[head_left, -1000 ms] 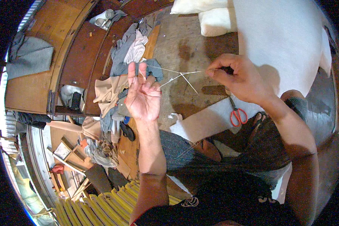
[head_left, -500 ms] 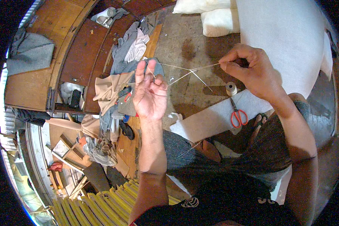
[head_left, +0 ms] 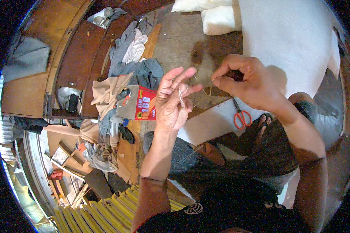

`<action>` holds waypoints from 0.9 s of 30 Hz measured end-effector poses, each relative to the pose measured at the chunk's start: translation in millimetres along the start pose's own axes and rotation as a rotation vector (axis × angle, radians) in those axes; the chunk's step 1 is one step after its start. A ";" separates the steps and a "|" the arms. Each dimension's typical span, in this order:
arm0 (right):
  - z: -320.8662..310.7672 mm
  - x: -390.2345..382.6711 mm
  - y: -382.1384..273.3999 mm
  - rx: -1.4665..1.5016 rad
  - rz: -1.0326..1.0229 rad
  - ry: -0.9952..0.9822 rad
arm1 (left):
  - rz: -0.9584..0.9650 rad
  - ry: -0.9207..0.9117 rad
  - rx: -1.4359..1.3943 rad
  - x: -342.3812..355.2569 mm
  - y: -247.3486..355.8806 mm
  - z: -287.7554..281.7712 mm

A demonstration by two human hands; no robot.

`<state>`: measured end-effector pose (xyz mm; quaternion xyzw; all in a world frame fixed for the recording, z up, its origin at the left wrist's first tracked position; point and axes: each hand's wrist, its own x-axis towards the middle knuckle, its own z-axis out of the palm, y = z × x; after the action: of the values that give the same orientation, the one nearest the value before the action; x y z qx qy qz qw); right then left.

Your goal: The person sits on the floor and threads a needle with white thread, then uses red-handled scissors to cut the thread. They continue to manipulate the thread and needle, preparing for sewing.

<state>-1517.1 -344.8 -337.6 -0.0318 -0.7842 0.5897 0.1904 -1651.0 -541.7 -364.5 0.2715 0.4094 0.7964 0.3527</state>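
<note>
1. The right hand [head_left: 249,83] is now sitting much closer to the left hand [head_left: 174,101] than it was a second ago, when the thin pale thread [head_left: 201,98] was stretched out long between them; the span is shrinking to a short length.
2. That closing of the gap suggests the thread is being gathered onto the left fingers rather than drawn out, so the winding looks to be under way.
3. The left hand is standing upright, palm toward the camera, fingers [head_left: 179,77] spread and released; a few pale turns of thread are lying across them.
4. The right hand's thumb and forefinger are pinching the thread's far end, the other fingers curling in.
5. The thread is hanging in the air between the two hands, above the brown worn floor [head_left: 182,42]; its long axis is running roughly left to right, rising slightly toward the right hand.
6. A red and grey cardboard box [head_left: 138,103] is lying just left of the left hand, and red-handled scissors [head_left: 241,116] are lying below the right hand on a white sheet of fabric [head_left: 291,39].
</note>
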 end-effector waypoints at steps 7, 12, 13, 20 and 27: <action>10.1 0.2 6.5 -0.010 -0.075 0.024 | -0.124 0.002 0.180 -0.5 -18.4 13.7; 10.4 6.4 19.0 -0.176 -0.089 0.057 | -0.260 0.013 0.131 -2.9 -27.0 6.5; 11.3 7.9 24.6 -0.221 -0.116 0.096 | -0.281 0.020 0.037 -2.5 -27.1 3.8; 21.6 -1.5 24.3 -0.362 -0.186 0.124 | -0.215 0.136 -0.199 2.0 -14.6 -3.5; 55.3 -10.4 37.2 0.294 0.198 -0.162 | -0.177 0.169 -0.176 -1.2 -9.5 4.2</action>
<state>-1532.6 -386.9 -388.0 -0.0331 -0.6953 0.7145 0.0703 -1644.1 -536.8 -370.5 0.1342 0.3884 0.8151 0.4083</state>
